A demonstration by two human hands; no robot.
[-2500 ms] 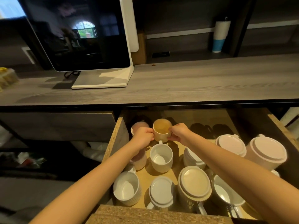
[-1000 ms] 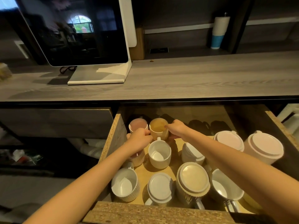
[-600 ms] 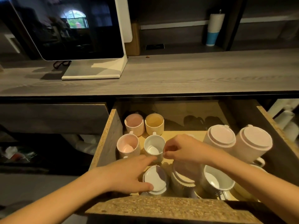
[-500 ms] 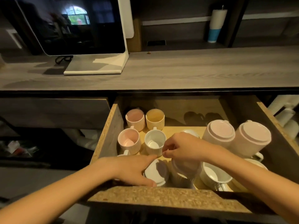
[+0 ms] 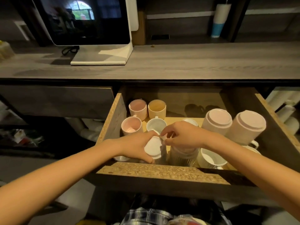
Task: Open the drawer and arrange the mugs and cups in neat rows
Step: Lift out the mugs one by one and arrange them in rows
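The wooden drawer (image 5: 112, 120) stands pulled out. At its back left a pink cup (image 5: 138, 108) and a yellow cup (image 5: 157, 108) sit side by side. In front of them stand a pink mug (image 5: 131, 127) and a white mug (image 5: 155, 125). My left hand (image 5: 136, 147) grips an upside-down white mug (image 5: 152, 148) near the drawer front. My right hand (image 5: 181, 135) pinches at that mug's far edge, above a ribbed upside-down mug (image 5: 181, 155). Two large upside-down pink mugs (image 5: 217, 120) (image 5: 246, 127) lean at the right. A white upright mug (image 5: 211, 158) sits at the front right.
The drawer's chipboard front edge (image 5: 159, 172) lies just below my hands. Above is a grey wooden counter (image 5: 194, 62) with a monitor on a white stand (image 5: 100, 57). A white and blue tumbler (image 5: 219, 20) stands on the shelf behind. Stacked paper cups (image 5: 284, 109) lie right of the drawer.
Both hands left the yellow cup at the back and came to the drawer front. My left hand has closed around the upside-down white mug and tilted it up; my right hand pinches its edge.
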